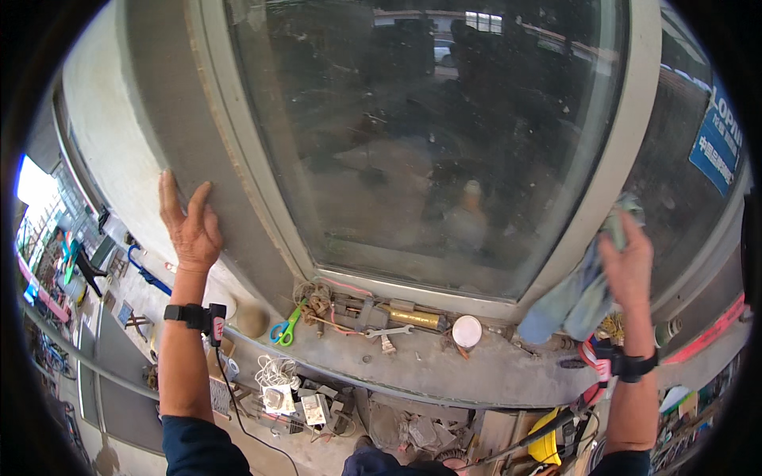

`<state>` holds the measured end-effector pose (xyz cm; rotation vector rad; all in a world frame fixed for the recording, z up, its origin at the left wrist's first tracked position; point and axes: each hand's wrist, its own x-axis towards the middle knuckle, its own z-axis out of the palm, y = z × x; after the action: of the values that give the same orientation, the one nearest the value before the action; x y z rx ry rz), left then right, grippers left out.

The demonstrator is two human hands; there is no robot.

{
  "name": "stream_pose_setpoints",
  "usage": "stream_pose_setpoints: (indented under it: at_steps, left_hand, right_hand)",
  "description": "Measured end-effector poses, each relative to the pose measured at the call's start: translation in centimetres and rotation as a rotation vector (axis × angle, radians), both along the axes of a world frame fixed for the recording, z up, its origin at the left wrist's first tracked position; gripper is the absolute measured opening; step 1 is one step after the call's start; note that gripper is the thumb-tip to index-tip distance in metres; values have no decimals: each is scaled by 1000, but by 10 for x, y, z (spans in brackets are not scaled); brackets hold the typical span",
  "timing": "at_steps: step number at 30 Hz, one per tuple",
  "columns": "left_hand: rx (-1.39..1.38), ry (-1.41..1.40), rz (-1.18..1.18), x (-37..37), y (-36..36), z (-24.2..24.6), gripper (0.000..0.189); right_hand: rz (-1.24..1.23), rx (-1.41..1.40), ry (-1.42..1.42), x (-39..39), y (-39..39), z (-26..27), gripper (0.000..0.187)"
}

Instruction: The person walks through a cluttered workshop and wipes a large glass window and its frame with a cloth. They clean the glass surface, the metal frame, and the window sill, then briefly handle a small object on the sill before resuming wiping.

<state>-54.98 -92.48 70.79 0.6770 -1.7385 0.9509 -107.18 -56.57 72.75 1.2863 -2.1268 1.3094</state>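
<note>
My right hand (631, 262) grips a pale blue-green cloth (571, 297) against the right side of the window frame (601, 196). The cloth's lower end hangs towards the sill. On the left, my left hand (193, 232) rests with spread fingers on the edge of the wall (178, 119), holding nothing. Between the hands stands a dark glass pane (417, 149) with specks and smears on it and reflections in it. Both wrists wear black bands.
Along the sill (428, 369) lie green-handled scissors (289, 327), a spanner (390, 331), a brass-coloured cylinder (414, 318) and a white round lid (467, 331). Below are coiled white cable (277, 372) and a yellow hard object (545, 437). A person (80, 259) stands far left.
</note>
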Motion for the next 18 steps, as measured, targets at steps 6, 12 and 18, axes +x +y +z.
stream_pose_setpoints:
  at_steps: [6, 12, 18]
  left_hand:
    - [-23, -16, -68, 2, -7, 1, 41]
    - [-60, -26, -74, 3, -8, 2, 39]
    - [-83, -23, -103, 4, -13, 1, 40]
  right_hand:
    - [153, 195, -260, -13, 7, -45, 42]
    - [172, 352, -367, -1, 11, -67, 48]
    - [331, 32, -1172, 17, 4, -94, 66]
